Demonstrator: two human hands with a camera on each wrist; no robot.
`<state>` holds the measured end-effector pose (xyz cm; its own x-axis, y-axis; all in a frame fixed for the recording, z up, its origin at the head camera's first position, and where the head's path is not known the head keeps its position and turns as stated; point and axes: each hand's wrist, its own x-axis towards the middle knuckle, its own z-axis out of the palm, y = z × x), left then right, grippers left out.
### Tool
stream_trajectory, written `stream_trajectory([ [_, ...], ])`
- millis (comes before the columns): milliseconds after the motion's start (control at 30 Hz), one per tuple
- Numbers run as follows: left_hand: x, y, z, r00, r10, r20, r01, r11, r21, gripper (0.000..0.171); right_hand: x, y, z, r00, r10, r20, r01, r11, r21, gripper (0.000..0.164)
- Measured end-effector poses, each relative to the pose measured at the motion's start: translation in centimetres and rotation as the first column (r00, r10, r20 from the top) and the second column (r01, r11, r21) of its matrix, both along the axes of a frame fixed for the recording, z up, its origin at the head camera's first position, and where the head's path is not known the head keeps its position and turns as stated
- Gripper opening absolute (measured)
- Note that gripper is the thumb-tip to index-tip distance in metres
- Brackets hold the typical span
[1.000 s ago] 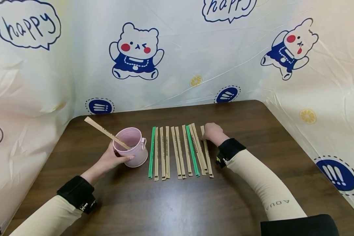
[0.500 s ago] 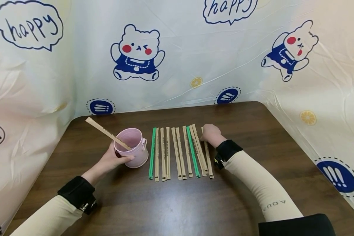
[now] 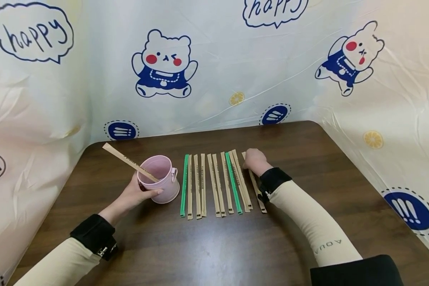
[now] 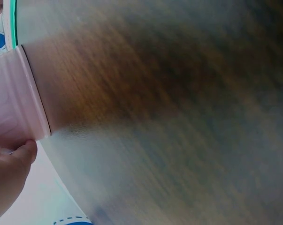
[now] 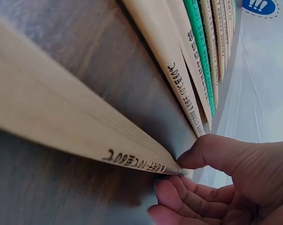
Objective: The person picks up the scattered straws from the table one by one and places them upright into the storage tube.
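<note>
Arms [image 3: 316, 218] stretch over the wooden table [image 3: 200, 248]. The right hand [image 3: 256, 161] pinches a paper-wrapped straw [image 5: 80, 117] near its far end; the left hand [image 3: 137, 191] grips a pink bucket [image 3: 169, 186].

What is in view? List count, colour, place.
Table: 1, brown, head view's centre.
Backdrop: 1, pale, behind table.
Bucket: 1, pink, on table, left of row.
Leaning packet: 1, tan, in bucket.
Lying packets: 8, tan, in row.
Green packets: 2, green, in same row.
Rightmost packet: 1, tan, at row's end.
Wrist straps: 2, black, left and right.
Sleeves: 2, cream, left and right.
Dark cloth: 1, black, by right sleeve.
Left hand: 1, bare, gripping bucket.
Right hand: 1, bare, pinching rightmost packet.
</note>
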<state>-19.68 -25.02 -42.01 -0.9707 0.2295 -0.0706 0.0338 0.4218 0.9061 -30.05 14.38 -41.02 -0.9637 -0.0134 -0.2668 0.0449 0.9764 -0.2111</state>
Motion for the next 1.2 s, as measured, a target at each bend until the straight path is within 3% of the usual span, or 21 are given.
stream_trajectory([
  [300,0.1,0.0,-0.2,1.000,-0.001,-0.008,0.001,1.000,0.031,0.094,0.2,1.4,-0.5,0.997,-0.047,0.067,0.060,0.976,-0.209,0.021],
  [567,0.2,0.0,-0.2,1.000,0.006,-0.007,-0.006,1.000,0.029,0.095,-0.4,2.2,-0.1,0.994,-0.054,0.092,0.073,0.973,-0.219,0.028],
  [733,0.2,0.0,-0.2,1.000,0.001,-0.008,-0.001,1.000,0.024,0.096,-1.1,3.0,1.3,0.990,-0.087,0.115,0.115,0.957,-0.266,0.021],
  [967,0.2,-0.1,0.0,1.000,0.000,-0.002,0.000,1.000,0.020,0.097,-1.7,3.8,4.4,0.997,-0.047,0.065,0.068,0.931,-0.358,0.025],
  [1100,0.2,-0.1,0.0,1.000,-0.002,0.006,0.002,1.000,0.013,0.098,-1.8,3.9,5.6,0.991,-0.081,0.105,0.122,0.868,-0.481,0.023],
  [1200,0.2,0.0,0.1,1.000,-0.001,0.006,0.001,1.000,0.015,0.098,-1.8,3.9,6.4,0.981,-0.112,0.158,0.184,0.783,-0.594,0.016],
])
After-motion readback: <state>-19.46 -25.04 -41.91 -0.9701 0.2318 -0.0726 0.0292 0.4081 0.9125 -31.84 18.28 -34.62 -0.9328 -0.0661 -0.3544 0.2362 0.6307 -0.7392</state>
